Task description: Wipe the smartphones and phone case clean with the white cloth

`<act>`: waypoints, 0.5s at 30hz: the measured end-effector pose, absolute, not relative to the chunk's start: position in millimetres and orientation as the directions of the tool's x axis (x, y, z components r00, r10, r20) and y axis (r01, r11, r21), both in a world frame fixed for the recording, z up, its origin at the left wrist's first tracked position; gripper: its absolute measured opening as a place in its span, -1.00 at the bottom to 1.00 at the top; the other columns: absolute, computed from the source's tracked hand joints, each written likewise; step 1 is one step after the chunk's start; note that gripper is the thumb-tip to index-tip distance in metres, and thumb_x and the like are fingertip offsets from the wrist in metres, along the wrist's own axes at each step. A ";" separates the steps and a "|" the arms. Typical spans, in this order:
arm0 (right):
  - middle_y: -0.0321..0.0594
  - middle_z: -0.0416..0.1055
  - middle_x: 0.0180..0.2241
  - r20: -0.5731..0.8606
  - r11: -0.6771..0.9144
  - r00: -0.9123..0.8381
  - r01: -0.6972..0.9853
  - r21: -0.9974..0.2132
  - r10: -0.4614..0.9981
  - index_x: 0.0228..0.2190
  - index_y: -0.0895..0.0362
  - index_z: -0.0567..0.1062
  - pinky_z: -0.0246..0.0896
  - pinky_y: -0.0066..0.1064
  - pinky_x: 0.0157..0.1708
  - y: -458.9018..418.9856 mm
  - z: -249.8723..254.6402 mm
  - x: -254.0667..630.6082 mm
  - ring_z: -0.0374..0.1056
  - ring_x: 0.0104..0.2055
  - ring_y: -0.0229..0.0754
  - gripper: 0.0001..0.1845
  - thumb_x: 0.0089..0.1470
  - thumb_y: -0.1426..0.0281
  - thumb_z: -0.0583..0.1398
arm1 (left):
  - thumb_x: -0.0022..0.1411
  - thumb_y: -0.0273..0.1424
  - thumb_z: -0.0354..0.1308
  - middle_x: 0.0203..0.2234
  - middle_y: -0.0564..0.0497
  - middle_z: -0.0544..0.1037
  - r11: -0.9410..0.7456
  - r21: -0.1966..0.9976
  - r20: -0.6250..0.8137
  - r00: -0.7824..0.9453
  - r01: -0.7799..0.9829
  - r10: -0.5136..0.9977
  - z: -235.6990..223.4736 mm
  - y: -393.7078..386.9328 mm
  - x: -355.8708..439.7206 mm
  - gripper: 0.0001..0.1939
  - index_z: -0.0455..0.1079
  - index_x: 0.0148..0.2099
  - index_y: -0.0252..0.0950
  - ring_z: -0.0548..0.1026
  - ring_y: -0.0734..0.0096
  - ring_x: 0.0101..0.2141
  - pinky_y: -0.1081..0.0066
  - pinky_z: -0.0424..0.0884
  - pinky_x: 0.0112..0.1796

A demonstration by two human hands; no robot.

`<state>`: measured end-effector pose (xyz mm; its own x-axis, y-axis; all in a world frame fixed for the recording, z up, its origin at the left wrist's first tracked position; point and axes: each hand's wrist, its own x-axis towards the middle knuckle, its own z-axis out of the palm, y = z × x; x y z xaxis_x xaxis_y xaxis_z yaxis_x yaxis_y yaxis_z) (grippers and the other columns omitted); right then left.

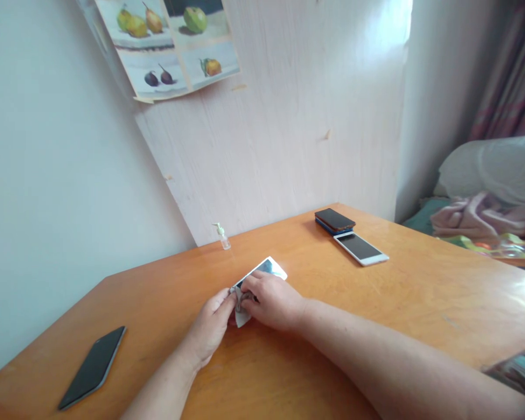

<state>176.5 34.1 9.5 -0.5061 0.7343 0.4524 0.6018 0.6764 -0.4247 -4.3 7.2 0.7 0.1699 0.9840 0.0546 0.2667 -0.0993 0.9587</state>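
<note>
Okay, so the left hand [212, 324] has its fingers clamped on the near end of a white smartphone [266, 266] at 12 o'clock over the tabletop [420, 291], probably to stop it skidding, while the right hand [275, 300] has its fingers pinched on a bunched gray cloth [242, 318] at that same end, likely for control. From there, the pump bottle [225, 241] sits at 11 o'clock, the black smartphone [94, 367] at 8 and the white-framed phone [362, 249] at 2, leaving elbow room.
</note>
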 end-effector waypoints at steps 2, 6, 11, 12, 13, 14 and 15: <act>-0.19 0.41 -0.23 0.436 0.600 -0.429 0.681 -0.420 0.791 -0.26 0.09 0.48 0.12 -0.43 -0.24 42.0 10.2 182.2 0.33 -0.20 -0.19 -0.84 0.11 0.35 0.15 | 0.30 -0.06 0.03 -0.49 0.04 0.50 -0.087 0.947 0.037 0.163 0.310 0.986 0.9 7.0 -4.7 -0.62 0.38 -0.29 -0.29 0.43 0.38 -0.41 0.42 0.30 -0.35; -0.12 0.41 -0.23 0.372 0.347 -0.192 0.842 -0.413 0.908 -0.32 0.12 0.48 0.08 -0.39 -0.28 63.7 12.7 201.7 0.32 -0.17 -0.13 -0.84 0.09 0.41 0.10 | 0.30 -0.05 0.03 -0.49 0.01 0.51 -0.086 0.933 0.032 0.157 0.349 0.987 0.9 6.4 -5.5 -0.60 0.37 -0.34 -0.29 0.44 0.39 -0.43 0.43 0.31 -0.35; -0.21 0.46 -0.28 0.323 0.478 -0.370 0.792 -0.380 0.871 -0.33 0.07 0.47 0.01 -0.41 -0.40 50.1 11.2 195.0 0.34 -0.29 -0.17 -0.84 0.03 0.37 0.11 | 0.31 -0.07 0.02 -0.50 0.03 0.50 -0.084 0.939 0.042 0.132 0.334 0.990 0.1 6.4 -5.5 -0.62 0.36 -0.33 -0.28 0.44 0.39 -0.43 0.42 0.31 -0.36; -0.23 0.46 -0.29 0.324 0.543 -0.443 0.755 -0.368 0.836 -0.34 0.06 0.47 0.01 -0.42 -0.41 44.4 10.6 190.6 0.35 -0.30 -0.18 -0.85 0.03 0.35 0.11 | 0.30 -0.07 0.03 -0.51 0.04 0.49 -0.083 0.942 0.043 0.130 0.325 0.991 0.0 6.4 -5.4 -0.63 0.35 -0.33 -0.28 0.43 0.39 -0.44 0.42 0.30 -0.36; -0.24 0.47 -0.30 0.322 0.594 -0.502 0.721 -0.357 0.803 -0.34 0.05 0.47 0.01 -0.42 -0.41 39.7 10.3 187.1 0.35 -0.30 -0.18 -0.85 0.03 0.33 0.11 | 0.30 -0.07 0.03 -0.52 0.05 0.48 -0.082 0.945 0.042 0.130 0.316 0.991 0.0 6.4 -5.1 -0.64 0.34 -0.33 -0.28 0.43 0.39 -0.44 0.43 0.30 -0.37; -0.25 0.48 -0.30 0.314 0.619 -0.535 0.703 -0.349 0.784 -0.34 0.04 0.47 0.01 -0.42 -0.41 36.9 10.4 185.1 0.35 -0.30 -0.18 -0.84 0.03 0.31 0.11 | 0.29 -0.08 0.04 -0.52 0.06 0.48 -0.081 0.947 0.042 0.130 0.311 0.991 0.2 6.1 -4.7 -0.64 0.34 -0.34 -0.28 0.42 0.39 -0.45 0.43 0.30 -0.37; -0.24 0.49 -0.30 0.297 0.613 -0.537 0.710 -0.345 0.790 -0.33 0.04 0.47 0.01 -0.42 -0.41 36.5 11.1 185.1 0.36 -0.30 -0.18 -0.83 0.04 0.29 0.11 | 0.29 -0.08 0.04 -0.53 0.06 0.48 -0.080 0.947 0.041 0.129 0.312 0.991 0.6 5.8 -4.2 -0.64 0.33 -0.35 -0.28 0.42 0.39 -0.45 0.43 0.30 -0.38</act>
<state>185.1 36.5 11.1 -0.5369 0.7895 0.2973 0.7104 0.6132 -0.3454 -4.2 5.8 0.6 0.1295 0.9907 0.0410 0.3116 -0.0799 0.9469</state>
